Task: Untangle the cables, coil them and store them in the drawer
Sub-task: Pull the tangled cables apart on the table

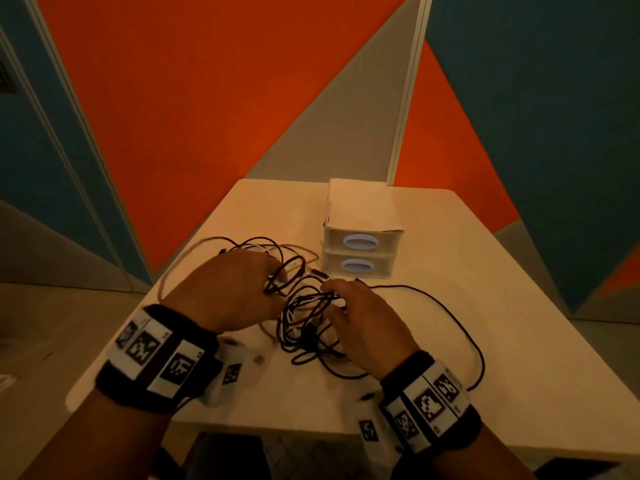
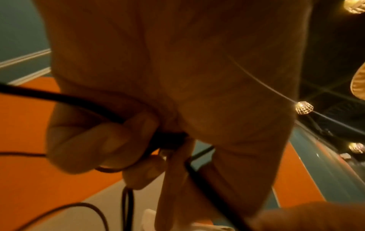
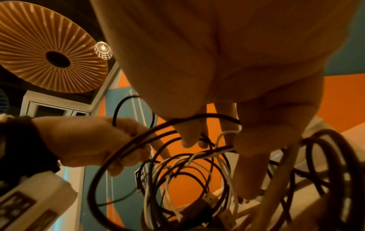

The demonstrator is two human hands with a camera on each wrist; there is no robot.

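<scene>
A tangle of black and white cables (image 1: pixel 304 327) lies on the middle of the pale table (image 1: pixel 502 289). My left hand (image 1: pixel 266 285) is at the tangle's left side. Its fingers (image 2: pixel 110 140) curl round a black cable (image 2: pixel 79 101). My right hand (image 1: pixel 332 296) is at the tangle's right side. A black loop (image 3: pixel 213 116) lies across its fingers (image 3: pixel 189 137), and strands run between them and the thumb (image 3: pixel 250 157). White cables (image 3: pixel 197 159) run through the black ones. A small white drawer unit (image 1: pixel 360 209) stands just behind, with both drawers shut.
One black cable (image 1: pixel 460 317) loops out to the right, towards the table's near edge. A beige cable (image 1: pixel 180 258) arcs out past the table's left edge. Orange, grey and blue wall panels (image 1: pixel 207 116) stand close behind the table. The drawers have oval handles (image 1: pixel 360 241).
</scene>
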